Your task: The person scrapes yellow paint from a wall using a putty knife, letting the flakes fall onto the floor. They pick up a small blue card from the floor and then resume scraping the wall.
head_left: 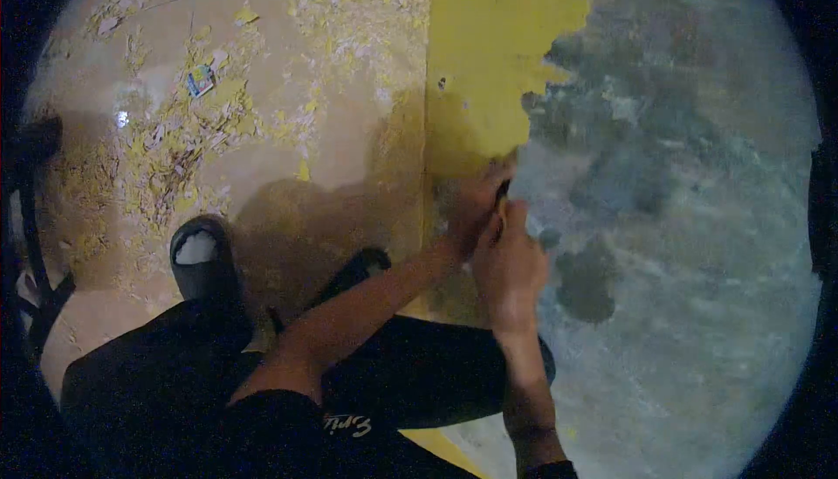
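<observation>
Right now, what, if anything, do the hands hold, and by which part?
The right hand grips a tool, apparently by its near end. Whether the left hand, close beside it, holds it too cannot be told.

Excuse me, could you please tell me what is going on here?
A person's right hand grips a small, partly hidden tool at the ragged edge where a yellow coating meets a grey surface. The left hand is close beside it, its exact hold unclear. Yellow and pale flakes lie scattered over the floor on the picture's left.
</observation>
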`<control>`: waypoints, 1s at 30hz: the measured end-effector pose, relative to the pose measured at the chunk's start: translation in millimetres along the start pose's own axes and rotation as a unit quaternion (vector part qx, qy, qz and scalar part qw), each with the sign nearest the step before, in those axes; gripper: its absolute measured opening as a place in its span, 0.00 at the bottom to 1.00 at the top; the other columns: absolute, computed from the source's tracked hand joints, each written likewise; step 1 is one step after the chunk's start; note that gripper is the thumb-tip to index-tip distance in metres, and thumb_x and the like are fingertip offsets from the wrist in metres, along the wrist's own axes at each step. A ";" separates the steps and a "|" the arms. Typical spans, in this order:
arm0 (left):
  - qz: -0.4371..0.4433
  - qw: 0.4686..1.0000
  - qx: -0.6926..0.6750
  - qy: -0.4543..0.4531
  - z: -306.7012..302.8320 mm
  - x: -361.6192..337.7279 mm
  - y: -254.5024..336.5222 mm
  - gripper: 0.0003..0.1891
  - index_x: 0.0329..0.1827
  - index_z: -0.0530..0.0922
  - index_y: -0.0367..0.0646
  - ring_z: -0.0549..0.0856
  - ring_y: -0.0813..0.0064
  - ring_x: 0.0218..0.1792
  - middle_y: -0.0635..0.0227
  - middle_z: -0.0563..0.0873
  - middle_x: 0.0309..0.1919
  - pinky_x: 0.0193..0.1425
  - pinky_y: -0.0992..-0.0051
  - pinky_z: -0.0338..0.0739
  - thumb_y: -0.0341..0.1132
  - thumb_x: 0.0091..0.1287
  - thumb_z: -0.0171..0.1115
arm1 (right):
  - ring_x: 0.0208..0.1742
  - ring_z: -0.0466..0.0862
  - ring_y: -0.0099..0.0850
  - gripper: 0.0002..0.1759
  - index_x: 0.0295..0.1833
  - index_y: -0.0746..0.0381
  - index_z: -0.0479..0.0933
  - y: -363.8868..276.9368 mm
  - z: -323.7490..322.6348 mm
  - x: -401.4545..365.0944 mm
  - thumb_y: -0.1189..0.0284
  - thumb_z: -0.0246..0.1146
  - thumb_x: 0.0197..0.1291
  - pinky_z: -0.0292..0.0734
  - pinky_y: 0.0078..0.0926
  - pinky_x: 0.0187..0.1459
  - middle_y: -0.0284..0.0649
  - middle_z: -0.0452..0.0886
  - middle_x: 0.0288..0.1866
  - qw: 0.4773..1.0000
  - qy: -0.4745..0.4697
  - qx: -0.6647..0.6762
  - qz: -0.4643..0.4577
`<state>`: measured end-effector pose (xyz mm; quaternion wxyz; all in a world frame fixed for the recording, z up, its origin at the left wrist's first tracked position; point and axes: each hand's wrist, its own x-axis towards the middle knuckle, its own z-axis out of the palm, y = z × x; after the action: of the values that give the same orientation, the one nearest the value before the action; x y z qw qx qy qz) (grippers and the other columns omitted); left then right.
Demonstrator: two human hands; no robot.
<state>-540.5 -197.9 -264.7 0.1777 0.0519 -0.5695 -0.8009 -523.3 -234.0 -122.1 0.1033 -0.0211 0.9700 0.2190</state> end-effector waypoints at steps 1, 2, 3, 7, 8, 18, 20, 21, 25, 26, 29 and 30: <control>-0.016 1.000 0.009 -0.022 -3.8 2.0 3.2 0.19 0.57 0.74 0.39 0.81 0.46 0.49 0.52 0.83 0.46 0.56 0.57 0.76 0.35 0.64 0.57 | 0.28 0.82 0.56 0.09 0.46 0.56 0.69 -0.2 -9.6 -9.0 0.63 0.53 0.69 0.77 0.52 0.26 0.53 0.82 0.24 1.000 0.018 0.023 -0.007; -0.014 1.000 0.015 -0.016 -4.1 9.6 1.4 0.19 0.57 0.74 0.39 0.81 0.46 0.49 0.52 0.83 0.46 0.56 0.57 0.76 0.35 0.64 0.57 | 0.27 0.83 0.56 0.08 0.46 0.57 0.69 -1.8 -12.3 -12.5 0.64 0.53 0.69 0.77 0.52 0.25 0.53 0.82 0.24 0.998 0.031 0.050 -0.012; -0.008 0.999 0.035 0.009 -2.1 12.4 1.4 0.18 0.56 0.75 0.39 0.81 0.47 0.49 0.52 0.83 0.46 0.55 0.57 0.76 0.34 0.64 0.57 | 0.27 0.83 0.56 0.08 0.46 0.57 0.69 -1.0 -2.3 -3.7 0.64 0.53 0.69 0.77 0.52 0.25 0.53 0.82 0.24 0.998 0.026 0.054 -0.014; -0.042 0.997 -0.062 0.000 -9.1 16.0 -0.1 0.17 0.55 0.75 0.40 0.83 0.48 0.46 0.51 0.82 0.45 0.49 0.56 0.77 0.34 0.64 0.57 | 0.26 0.83 0.53 0.07 0.47 0.56 0.69 4.1 9.1 -3.2 0.66 0.55 0.68 0.78 0.50 0.25 0.52 0.81 0.22 0.999 0.023 0.013 -0.019; -0.036 0.997 -0.062 0.002 -4.4 13.0 -0.1 0.17 0.55 0.75 0.40 0.83 0.48 0.46 0.51 0.82 0.45 0.49 0.56 0.77 0.34 0.64 0.57 | 0.25 0.83 0.52 0.07 0.47 0.56 0.69 -1.7 5.5 0.1 0.67 0.56 0.67 0.78 0.48 0.25 0.52 0.81 0.21 0.999 0.026 0.001 -0.025; 0.007 1.000 0.011 -0.005 5.5 1.6 -21.9 0.20 0.62 0.73 0.41 0.82 0.45 0.45 0.49 0.81 0.45 0.48 0.57 0.78 0.31 0.66 0.54 | 0.21 0.83 0.49 0.10 0.49 0.57 0.69 7.7 20.4 -12.4 0.66 0.57 0.66 0.76 0.46 0.21 0.51 0.80 0.20 0.996 0.069 0.037 -0.037; 0.032 0.999 0.035 0.024 3.0 -10.0 -10.7 0.21 0.63 0.72 0.41 0.81 0.45 0.45 0.48 0.81 0.45 0.48 0.57 0.79 0.31 0.66 0.54 | 0.21 0.83 0.49 0.10 0.49 0.57 0.69 7.9 23.6 -11.8 0.66 0.57 0.66 0.76 0.45 0.21 0.51 0.81 0.21 0.997 0.065 0.019 -0.036; -0.012 0.999 0.020 0.024 -3.3 -8.0 -1.0 0.21 0.63 0.72 0.40 0.81 0.45 0.46 0.48 0.81 0.47 0.50 0.58 0.78 0.31 0.67 0.53 | 0.21 0.83 0.49 0.10 0.49 0.57 0.69 12.4 23.4 -18.9 0.66 0.57 0.66 0.76 0.45 0.21 0.51 0.81 0.21 0.998 0.056 0.014 -0.034; 0.054 0.995 0.086 0.002 7.4 -13.0 -21.2 0.21 0.64 0.70 0.39 0.81 0.46 0.52 0.46 0.79 0.54 0.53 0.58 0.78 0.33 0.68 0.53 | 0.21 0.82 0.50 0.10 0.49 0.56 0.69 20.1 34.5 -11.5 0.64 0.57 0.67 0.76 0.45 0.21 0.50 0.81 0.21 0.995 0.076 0.051 -0.042; 0.051 0.995 0.089 -0.002 -0.6 -3.8 -21.8 0.21 0.64 0.70 0.39 0.81 0.46 0.52 0.46 0.79 0.54 0.53 0.58 0.78 0.33 0.68 0.53 | 0.22 0.82 0.50 0.10 0.48 0.56 0.69 21.1 38.4 -18.1 0.64 0.56 0.68 0.77 0.45 0.22 0.49 0.81 0.21 0.994 0.079 0.062 -0.036; 0.006 0.999 0.033 0.001 1.8 1.6 -13.7 0.22 0.65 0.71 0.39 0.81 0.48 0.52 0.47 0.78 0.57 0.50 0.58 0.79 0.33 0.67 0.53 | 0.22 0.83 0.49 0.09 0.48 0.56 0.70 10.2 38.8 -2.8 0.63 0.55 0.69 0.77 0.45 0.22 0.48 0.81 0.21 1.000 0.026 0.006 -0.009; 0.011 0.998 0.063 -0.013 5.2 -8.0 -10.3 0.22 0.65 0.71 0.40 0.82 0.49 0.50 0.47 0.78 0.58 0.49 0.58 0.78 0.32 0.67 0.53 | 0.22 0.83 0.49 0.09 0.48 0.56 0.70 20.0 52.4 -2.6 0.63 0.55 0.69 0.77 0.45 0.22 0.48 0.81 0.21 0.999 0.038 0.011 -0.014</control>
<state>-536.8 -187.6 -273.5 0.1754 0.0469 -0.6215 -0.7621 -512.5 -193.5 -159.5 0.0693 -0.0421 0.9751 0.2063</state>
